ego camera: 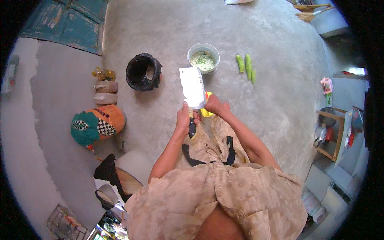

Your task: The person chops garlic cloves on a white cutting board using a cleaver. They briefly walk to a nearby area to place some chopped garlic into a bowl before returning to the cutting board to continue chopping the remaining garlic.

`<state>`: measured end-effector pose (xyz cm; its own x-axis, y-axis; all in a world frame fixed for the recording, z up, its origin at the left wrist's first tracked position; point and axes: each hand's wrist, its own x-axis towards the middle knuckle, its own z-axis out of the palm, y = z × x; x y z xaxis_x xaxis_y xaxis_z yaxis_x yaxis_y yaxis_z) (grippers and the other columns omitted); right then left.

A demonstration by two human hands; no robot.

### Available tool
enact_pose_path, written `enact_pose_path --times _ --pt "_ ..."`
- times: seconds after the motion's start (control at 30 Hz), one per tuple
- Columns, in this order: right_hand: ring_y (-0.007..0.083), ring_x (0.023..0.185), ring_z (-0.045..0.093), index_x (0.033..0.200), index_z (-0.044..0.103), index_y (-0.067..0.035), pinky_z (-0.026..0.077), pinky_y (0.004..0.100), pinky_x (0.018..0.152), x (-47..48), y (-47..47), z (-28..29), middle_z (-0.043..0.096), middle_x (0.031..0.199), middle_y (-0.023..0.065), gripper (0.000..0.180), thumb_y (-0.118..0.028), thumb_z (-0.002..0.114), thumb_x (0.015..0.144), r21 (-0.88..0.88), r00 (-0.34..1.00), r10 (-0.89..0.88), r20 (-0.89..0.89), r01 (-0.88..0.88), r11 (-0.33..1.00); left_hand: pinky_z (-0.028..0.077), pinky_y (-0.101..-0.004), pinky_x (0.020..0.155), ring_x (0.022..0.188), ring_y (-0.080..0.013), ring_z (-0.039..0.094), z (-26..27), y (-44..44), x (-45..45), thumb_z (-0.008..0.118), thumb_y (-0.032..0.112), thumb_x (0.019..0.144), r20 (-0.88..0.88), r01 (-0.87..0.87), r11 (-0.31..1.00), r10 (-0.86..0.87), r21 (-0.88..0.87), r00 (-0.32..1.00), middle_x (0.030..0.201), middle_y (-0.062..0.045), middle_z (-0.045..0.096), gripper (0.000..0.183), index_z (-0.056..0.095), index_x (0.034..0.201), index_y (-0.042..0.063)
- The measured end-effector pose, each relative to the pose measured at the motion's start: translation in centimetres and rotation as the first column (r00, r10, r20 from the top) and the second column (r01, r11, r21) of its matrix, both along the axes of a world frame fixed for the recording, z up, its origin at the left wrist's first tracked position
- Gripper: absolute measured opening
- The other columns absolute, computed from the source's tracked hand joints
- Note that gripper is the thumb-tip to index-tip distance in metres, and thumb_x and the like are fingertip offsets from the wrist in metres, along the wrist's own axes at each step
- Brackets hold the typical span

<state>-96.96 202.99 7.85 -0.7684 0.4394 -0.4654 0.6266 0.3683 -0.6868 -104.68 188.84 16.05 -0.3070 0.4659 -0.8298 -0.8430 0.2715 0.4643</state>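
Note:
My left hand (184,118) grips the black handle of a cleaver (192,87), its broad bright blade pointing away from me. Close to the blade's lower right corner is my right hand (216,105), fingers curled; whether it pinches something is hidden. Partly behind that hand a yellow object with a red part (206,112) shows near my trouser legs. Just beyond the blade tip stands a translucent plastic bucket (204,46), containing pale and green chopped pieces. To its right, three long green cucumber-like vegetables (248,64) lie on the concrete floor (279,99).
A bin lined with a black bag (132,76) stands left of the bucket. Along the left wall are an oil bottle (107,75), two jugs (106,87) and an orange container (118,117) with a green cloth. A wooden rack (340,135) is at right, brooms (309,15) far right.

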Motion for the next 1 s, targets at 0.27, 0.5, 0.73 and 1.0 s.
enact_pose_path --times 0.27,0.5,0.73,1.0 --pt "0.0275 0.071 0.063 0.072 0.067 -0.006 0.049 0.0348 0.067 -12.7 10.6 1.0 0.064 0.073 0.0144 0.015 -0.016 0.058 0.066 0.271 0.347 0.915 0.206 -0.919 0.288 0.039 -0.0294 0.035 0.038 -0.0149 0.047 0.3 10.4 -2.7 0.030 0.042 0.093 -0.065 -0.041 0.990 0.032 -0.138 0.997 0.052 -0.004 0.048 0.049 0.052 0.079 0.001" --pt "0.0336 0.080 0.061 0.076 0.064 0.003 0.047 0.0377 0.076 -16.5 16.8 -2.0 0.061 0.084 0.0218 0.025 -0.013 0.048 0.067 -0.033 0.530 0.840 0.121 -0.843 0.537 0.039 -0.0270 0.036 0.038 -0.0136 0.045 2.0 16.6 -3.8 0.029 0.041 0.094 -0.050 -0.203 0.941 0.197 -0.272 0.979 0.054 -0.004 0.048 0.047 0.051 0.078 0.002" --pt "0.0317 0.082 0.061 0.081 0.067 -0.005 0.048 0.0357 0.076 -18.1 21.6 -6.5 0.062 0.088 0.0201 0.024 -0.017 0.051 0.069 -0.063 0.514 0.831 0.213 -0.841 0.537 0.039 -0.0286 0.035 0.037 -0.0151 0.044 2.3 19.0 -3.5 0.029 0.045 0.093 -0.062 -0.255 0.904 0.249 -0.344 0.966 0.052 -0.005 0.045 0.054 0.050 0.087 -0.004" --pt "0.0309 0.075 0.062 0.074 0.066 -0.003 0.049 0.0395 0.067 -17.1 19.1 -5.2 0.063 0.084 0.0178 0.021 -0.013 0.049 0.067 0.057 0.360 0.927 0.108 -0.933 0.356 0.040 -0.0289 0.036 0.037 -0.0152 0.045 2.8 20.1 -1.9 0.029 0.043 0.093 -0.108 -0.254 0.899 0.230 -0.357 0.967 0.052 -0.006 0.046 0.050 0.049 0.083 -0.002"
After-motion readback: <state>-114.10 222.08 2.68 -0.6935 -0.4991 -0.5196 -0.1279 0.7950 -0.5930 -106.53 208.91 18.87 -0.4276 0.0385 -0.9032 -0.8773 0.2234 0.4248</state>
